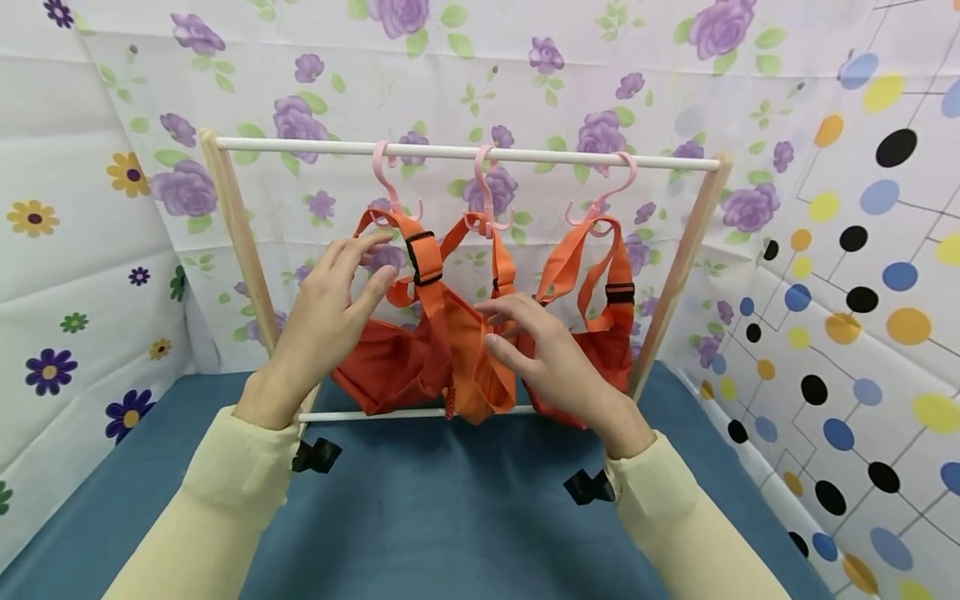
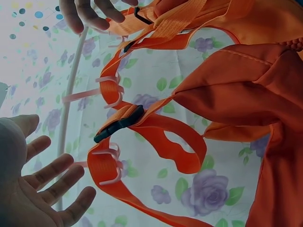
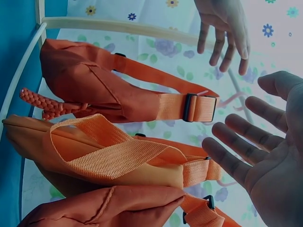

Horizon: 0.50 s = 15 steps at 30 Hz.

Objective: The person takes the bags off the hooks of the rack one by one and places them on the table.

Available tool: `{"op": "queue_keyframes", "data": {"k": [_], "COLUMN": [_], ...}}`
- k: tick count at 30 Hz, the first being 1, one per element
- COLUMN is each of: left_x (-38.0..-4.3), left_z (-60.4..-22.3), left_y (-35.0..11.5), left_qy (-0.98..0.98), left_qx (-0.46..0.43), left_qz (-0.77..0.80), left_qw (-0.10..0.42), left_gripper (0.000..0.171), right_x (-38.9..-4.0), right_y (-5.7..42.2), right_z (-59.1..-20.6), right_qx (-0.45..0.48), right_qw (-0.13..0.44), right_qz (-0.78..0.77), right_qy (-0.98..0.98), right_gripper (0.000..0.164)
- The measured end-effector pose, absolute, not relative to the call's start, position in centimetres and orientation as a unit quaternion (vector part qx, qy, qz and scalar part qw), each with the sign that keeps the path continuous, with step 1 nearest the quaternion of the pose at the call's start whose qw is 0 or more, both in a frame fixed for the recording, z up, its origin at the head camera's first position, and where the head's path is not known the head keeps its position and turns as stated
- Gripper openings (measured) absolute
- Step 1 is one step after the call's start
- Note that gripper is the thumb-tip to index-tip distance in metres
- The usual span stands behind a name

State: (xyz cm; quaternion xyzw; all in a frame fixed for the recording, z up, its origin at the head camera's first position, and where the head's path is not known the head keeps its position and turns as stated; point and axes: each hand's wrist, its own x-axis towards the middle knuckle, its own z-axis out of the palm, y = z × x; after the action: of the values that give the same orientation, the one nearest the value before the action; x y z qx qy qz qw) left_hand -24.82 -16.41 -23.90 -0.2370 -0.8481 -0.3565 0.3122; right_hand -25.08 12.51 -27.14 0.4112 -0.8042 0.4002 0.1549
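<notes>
Left to right, three bags hang by their straps from pink hooks on the white rail (image 1: 300, 146): the left bag (image 1: 393, 362) spreads sideways below its strap, the middle bag (image 1: 467, 333) runs lengthwise top to bottom, the right bag (image 1: 615, 358) hangs downward, partly hidden. Your left hand (image 1: 322, 304) angles upward, fingers spread; your right hand (image 1: 557, 357) slants inward, fingers loosely spread.

Open air separates your left hand (image 1: 318, 312) and right hand (image 1: 555, 354). Ahead, three orange-red bags (image 1: 397, 367) hang close together, their loose straps (image 1: 561, 265) in the way; wooden posts (image 1: 238, 225) bound both sides, a white rail (image 1: 315, 147) crosses above, floral cloth (image 1: 465, 92) stands behind.
</notes>
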Motion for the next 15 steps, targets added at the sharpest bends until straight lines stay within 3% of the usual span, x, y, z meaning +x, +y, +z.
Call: {"op": "queue_keyframes", "data": {"k": [15], "left_x": [-25.6], "left_z": [-21.8], "left_y": [-17.2], "left_qy": [-0.852], "left_qx": [-0.226], "left_qz": [-0.347], "left_qw": [0.322], "left_gripper": [0.049], "right_x": [-25.4], "right_y": [11.7], "right_z": [-26.0], "right_qx": [0.41], "right_qw": [0.157], "right_qz": [0.405], "right_qy": [-0.802], "right_gripper": [0.037]}}
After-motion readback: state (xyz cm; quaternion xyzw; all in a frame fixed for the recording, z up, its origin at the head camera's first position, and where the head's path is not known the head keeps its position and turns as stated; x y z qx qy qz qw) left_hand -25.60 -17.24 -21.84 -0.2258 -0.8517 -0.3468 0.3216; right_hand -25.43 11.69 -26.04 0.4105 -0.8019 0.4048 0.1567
